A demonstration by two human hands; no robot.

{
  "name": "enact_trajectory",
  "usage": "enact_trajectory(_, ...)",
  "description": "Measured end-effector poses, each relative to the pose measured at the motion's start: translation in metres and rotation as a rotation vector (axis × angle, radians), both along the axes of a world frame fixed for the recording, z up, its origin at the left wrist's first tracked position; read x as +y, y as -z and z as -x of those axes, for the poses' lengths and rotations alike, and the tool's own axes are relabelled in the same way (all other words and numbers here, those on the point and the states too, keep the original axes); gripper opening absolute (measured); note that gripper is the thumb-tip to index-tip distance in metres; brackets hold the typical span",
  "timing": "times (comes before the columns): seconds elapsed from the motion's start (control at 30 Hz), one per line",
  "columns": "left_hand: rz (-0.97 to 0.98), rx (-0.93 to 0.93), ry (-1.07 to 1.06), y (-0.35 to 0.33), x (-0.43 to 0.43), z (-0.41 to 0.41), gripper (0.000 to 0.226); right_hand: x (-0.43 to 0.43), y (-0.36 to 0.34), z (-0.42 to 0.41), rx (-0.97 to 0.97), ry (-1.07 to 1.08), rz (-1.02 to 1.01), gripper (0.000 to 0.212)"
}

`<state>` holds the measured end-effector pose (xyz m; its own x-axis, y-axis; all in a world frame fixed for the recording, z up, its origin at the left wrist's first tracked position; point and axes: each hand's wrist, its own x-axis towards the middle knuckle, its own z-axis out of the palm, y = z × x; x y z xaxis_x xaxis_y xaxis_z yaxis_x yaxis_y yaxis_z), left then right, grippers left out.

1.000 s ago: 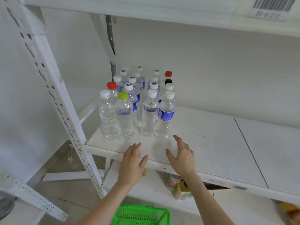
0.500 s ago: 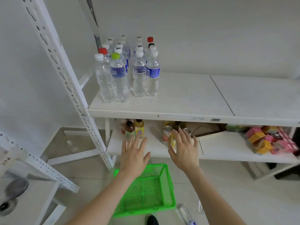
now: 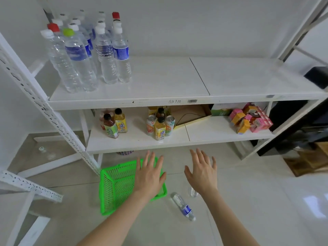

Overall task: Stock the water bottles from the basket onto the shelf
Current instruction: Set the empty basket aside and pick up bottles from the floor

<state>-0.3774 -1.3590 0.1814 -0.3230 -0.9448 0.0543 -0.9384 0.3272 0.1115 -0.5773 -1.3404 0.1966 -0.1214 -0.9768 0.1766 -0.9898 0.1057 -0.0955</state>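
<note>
Grips (image 3: 150, 176) (image 3: 202, 173) spread, empty, above white floor (image 3: 257, 201)

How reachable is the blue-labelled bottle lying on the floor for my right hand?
Probably yes: the right hand is open and empty, and the bottle lies on bare floor near it, outside the basket, unobstructed.

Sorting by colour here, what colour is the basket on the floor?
The basket is bright green, clearest in the head view.

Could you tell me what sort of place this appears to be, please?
Probably a shop stockroom or mock store: white slotted shelving with a barcode label on its edge, water bottles grouped above, juice bottles and pink boxes below.
</note>
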Motion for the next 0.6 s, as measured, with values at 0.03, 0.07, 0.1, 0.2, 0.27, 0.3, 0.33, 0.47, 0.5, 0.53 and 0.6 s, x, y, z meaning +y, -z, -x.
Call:
enact_trajectory(0.03, -0.017, 0.000, 0.001, 0.005, 0.006, 0.012, 0.058, 0.007, 0.004, 0.012, -0.005, 0.013, -0.016, 0.062)
enact_trajectory(0.07, -0.035, 0.001, 0.003, 0.010, 0.011, 0.024, 0.059, 0.013, 0.007, 0.025, -0.008, 0.024, -0.034, 0.061)
enact_trajectory(0.1, -0.052, 0.001, 0.006, 0.015, 0.017, 0.036, 0.061, 0.019, 0.011, 0.038, -0.008, 0.034, -0.052, 0.061)
enact_trajectory(0.2, -0.091, 0.019, -0.006, 0.028, 0.033, 0.074, 0.063, 0.034, 0.020, 0.077, -0.004, 0.048, -0.090, 0.060)
enact_trajectory(0.27, -0.116, 0.036, -0.024, 0.034, 0.042, 0.101, 0.066, 0.041, 0.025, 0.104, -0.001, 0.049, -0.111, 0.061)
enact_trajectory(0.3, -0.129, 0.039, -0.033, 0.037, 0.046, 0.115, 0.067, 0.044, 0.027, 0.117, 0.000, 0.047, -0.120, 0.061)
enact_trajectory(0.33, -0.140, 0.041, -0.040, 0.040, 0.049, 0.127, 0.068, 0.046, 0.030, 0.130, -0.002, 0.043, -0.130, 0.061)
enact_trajectory(0.47, -0.157, 0.030, -0.060, 0.054, 0.057, 0.167, 0.068, 0.050, 0.047, 0.175, -0.004, 0.017, -0.171, 0.060)
enact_trajectory(0.5, -0.162, 0.025, -0.065, 0.059, 0.058, 0.175, 0.067, 0.049, 0.053, 0.184, -0.005, 0.014, -0.188, 0.059)
enact_trajectory(0.53, -0.171, 0.020, -0.071, 0.063, 0.058, 0.181, 0.067, 0.048, 0.058, 0.193, -0.007, 0.014, -0.208, 0.060)
enact_trajectory(0.6, -0.200, 0.007, -0.075, 0.072, 0.055, 0.191, 0.068, 0.041, 0.070, 0.208, -0.011, 0.016, -0.240, 0.061)
